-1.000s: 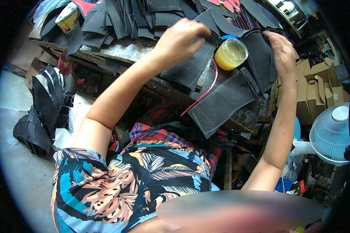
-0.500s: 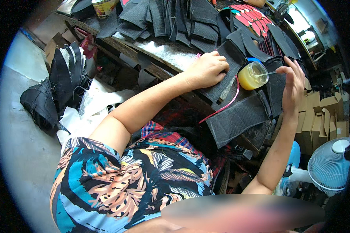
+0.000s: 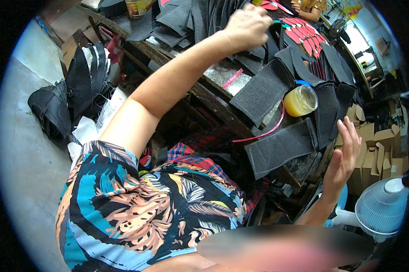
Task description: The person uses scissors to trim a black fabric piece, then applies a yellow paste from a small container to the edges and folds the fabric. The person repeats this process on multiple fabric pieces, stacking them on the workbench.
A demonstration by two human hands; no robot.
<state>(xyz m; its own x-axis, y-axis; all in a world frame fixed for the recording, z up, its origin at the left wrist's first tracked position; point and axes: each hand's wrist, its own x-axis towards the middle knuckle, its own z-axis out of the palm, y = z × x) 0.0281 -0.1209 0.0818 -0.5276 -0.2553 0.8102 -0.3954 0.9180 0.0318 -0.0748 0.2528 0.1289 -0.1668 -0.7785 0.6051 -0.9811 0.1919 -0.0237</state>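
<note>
My left hand (image 3: 249, 28) reaches out over the pile of black textured pieces (image 3: 181, 22) at the back of the bench. Motion smears its fingers, so I cannot make out whether they hold anything. To the right of the bench, my right hand (image 3: 345, 152) is raised with fingers stretched out and nothing in it. A jar of yellowish paste (image 3: 301, 101) lies between the hands, nearer the right one. Around it are flat black panels, one (image 3: 263, 93) to its left and another (image 3: 281, 147) below it. A thin pink strip (image 3: 274, 128) curves beside the jar.
Red-and-black cut pieces (image 3: 304, 35) lie beyond the jar, and another person's arm (image 3: 309, 16) shows at the far edge. Cardboard boxes (image 3: 372, 149) and a fan (image 3: 381, 206) stand at the right. Black bundled pieces (image 3: 50, 111) sit at the left.
My left hand has left the near black panel and moved farther out over the pile. My right hand has drawn away from the jar, and the thin stick in the jar no longer shows.
</note>
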